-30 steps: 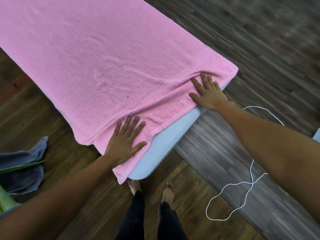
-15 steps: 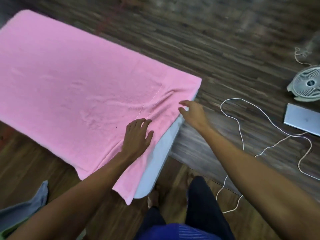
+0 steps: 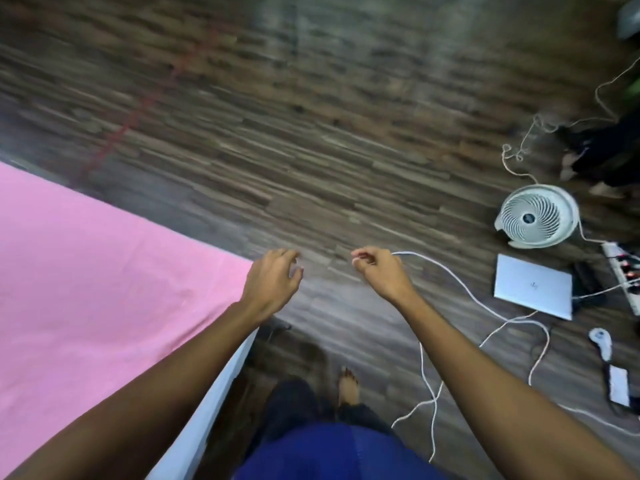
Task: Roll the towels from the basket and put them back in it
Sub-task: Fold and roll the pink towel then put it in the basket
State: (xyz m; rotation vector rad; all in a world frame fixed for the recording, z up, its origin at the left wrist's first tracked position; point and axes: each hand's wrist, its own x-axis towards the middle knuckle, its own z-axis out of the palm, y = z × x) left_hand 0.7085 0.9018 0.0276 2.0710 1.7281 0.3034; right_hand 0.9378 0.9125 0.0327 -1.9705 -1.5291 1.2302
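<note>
**Head view.** Both bare forearms are extended forward from the lower edge, and the hands are raised in mid-air near the centre.

- **Left hand:** The left hand (image 3: 273,282) is held palm down over the near corner of the pink towel (image 3: 104,289). Its fingers (image 3: 289,254) are spread and loosely curled, and nothing is held in them.
- **Right hand:** The right hand (image 3: 379,271) is set apart from the left, on its 3 o'clock side, with the wrist bent. Its fingers (image 3: 360,254) are loosely curled, the thumb is close to the forefinger, and nothing is seen in their grasp.
- **Towel:** The towel is laid out flat at 9 o'clock as a matte cloth sheet with few creases. It covers the worktop (image 3: 221,393), of which only a pale, smooth edge is shown at 7 o'clock beside the left forearm.
- **Floor:** The floor (image 3: 311,133) is made of dark wood-grain planks, blurred in this view.
  - A round white fan (image 3: 536,216) with a spiral grille is stood on it at 3 o'clock.
  - A flat, rectangular, silver laptop (image 3: 533,292) lies closed just beside the fan, toward 4 o'clock.
  - A thin white cable (image 3: 450,282) is looped from behind the right hand down to 5 o'clock.
- **Foot:** A bare foot (image 3: 348,382) is seen at 6 o'clock.
</note>
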